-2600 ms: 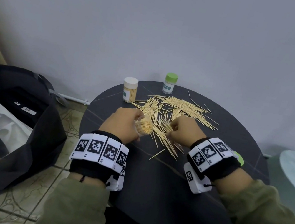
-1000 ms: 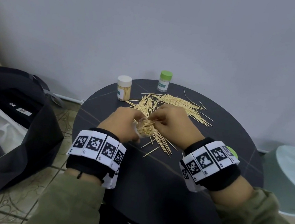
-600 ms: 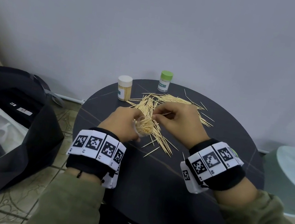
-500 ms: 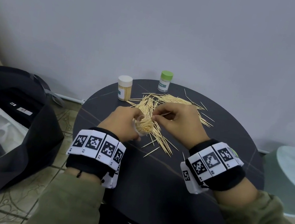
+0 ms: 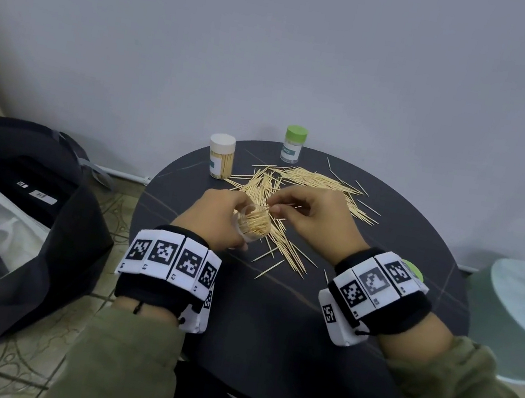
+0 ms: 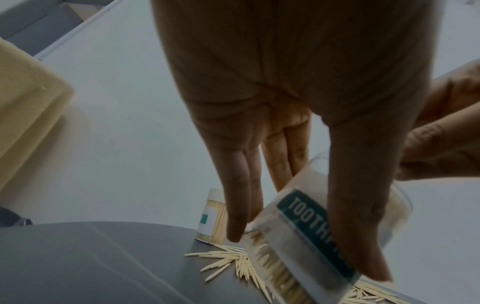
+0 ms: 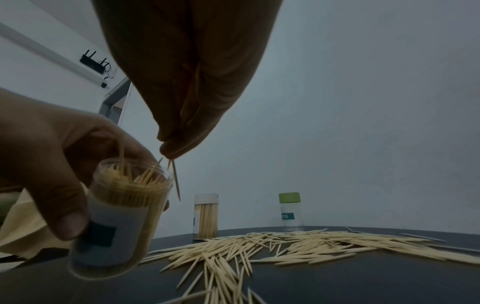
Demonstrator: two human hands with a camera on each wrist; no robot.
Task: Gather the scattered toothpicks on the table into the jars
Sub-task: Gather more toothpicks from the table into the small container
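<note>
My left hand (image 5: 216, 217) grips an open clear jar (image 5: 252, 226) (image 7: 122, 216) (image 6: 314, 232), tilted and nearly full of toothpicks, above the round dark table (image 5: 285, 324). My right hand (image 5: 313, 221) (image 7: 179, 115) pinches a few toothpicks (image 7: 175, 176) just beside the jar's mouth, their tips pointing down. Many loose toothpicks (image 5: 312, 181) (image 7: 298, 246) lie spread over the table's far half. A white-lidded jar (image 5: 220, 160) (image 7: 206, 216) full of toothpicks and a green-lidded jar (image 5: 294, 144) (image 7: 291, 211), which looks empty, stand at the back.
A green lid (image 5: 414, 270) peeks out behind my right wrist. An open black bag (image 5: 23, 228) with white contents sits on the floor to the left. A pale green round base (image 5: 520, 311) stands on the floor at right. The wall is close behind the table.
My right hand has picked toothpicks off the pile and brought them up to the jar's mouth. My left hand keeps holding the jar in much the same place.
</note>
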